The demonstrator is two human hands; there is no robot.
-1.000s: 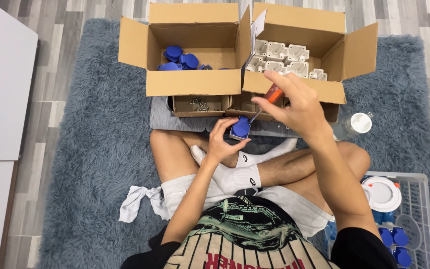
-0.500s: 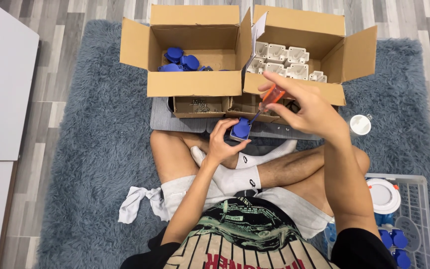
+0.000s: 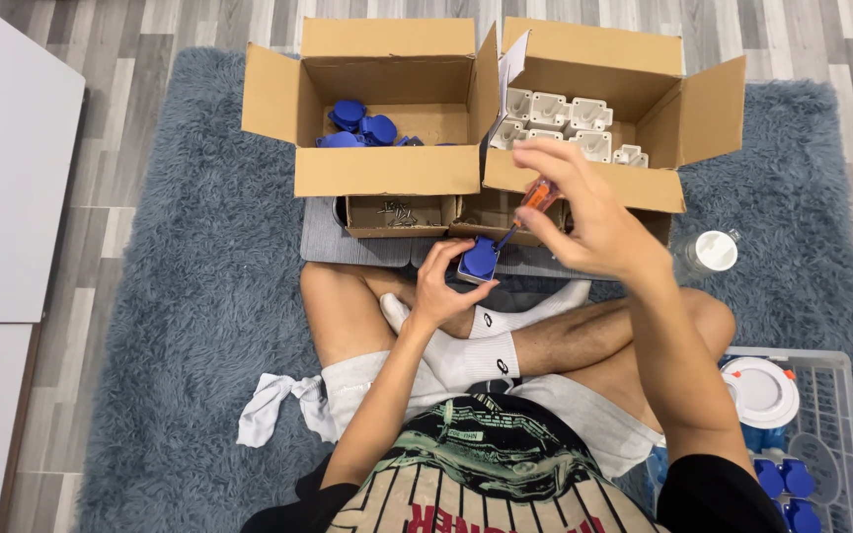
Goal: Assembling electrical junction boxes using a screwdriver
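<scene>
I sit cross-legged on a grey rug. My left hand [image 3: 446,286] grips a small blue socket part with a white base [image 3: 480,260] above my shins. My right hand [image 3: 584,212] holds an orange-handled screwdriver [image 3: 535,202], its tip pointing down onto the blue part. Just beyond stand two open cardboard boxes: the left box [image 3: 387,170] holds several blue parts [image 3: 362,123], the right box [image 3: 584,183] holds several white parts [image 3: 560,114].
A small open box of screws [image 3: 397,212] sits under the left box's front. A clear jar with a white lid [image 3: 708,252] stands at right. A plastic crate [image 3: 836,434] with blue parts and a white disc is at lower right. A white cloth [image 3: 273,410] lies by my left thigh.
My right hand pulled the screwdriver up and away from the blue part, then brought its tip back down onto it. My left hand kept holding the part in place.
</scene>
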